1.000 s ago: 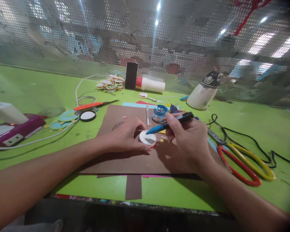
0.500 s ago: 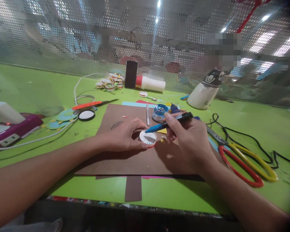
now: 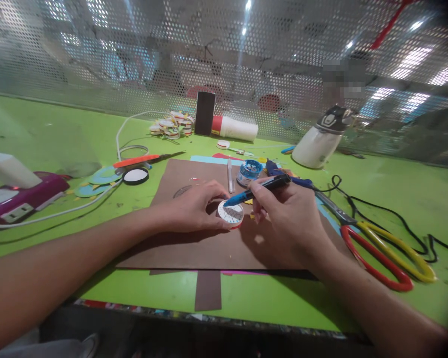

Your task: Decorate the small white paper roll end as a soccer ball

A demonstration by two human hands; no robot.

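Note:
My left hand (image 3: 199, 206) grips a small round white disc (image 3: 231, 215) with a red edge, thumb and fingers on its left side. Dark marks and a shadow lie across the disc's white face. In my right hand (image 3: 283, 214) is a blue marker (image 3: 261, 189) with a black rear end, slanted so that its tip is at the disc's upper face; whether it touches I cannot tell. Both hands are over a brown board (image 3: 201, 251). Just behind them are a blue glittery jar (image 3: 250, 171) and a slim clear-and-white pen (image 3: 230, 175).
Scissors (image 3: 388, 253) with red and yellow handles lie right, beside a black cord (image 3: 392, 211). Left are a purple power strip (image 3: 33, 199), an orange cutter (image 3: 138, 161) and a black-rimmed disc (image 3: 135, 176). Behind stand a dark phone-like slab (image 3: 205, 113) and a white bottle (image 3: 317, 144).
The whole view has shifted slightly. The disc face shows more dark lines, and the marker has tilted a little in my right hand. My left hand keeps its hold on the disc.

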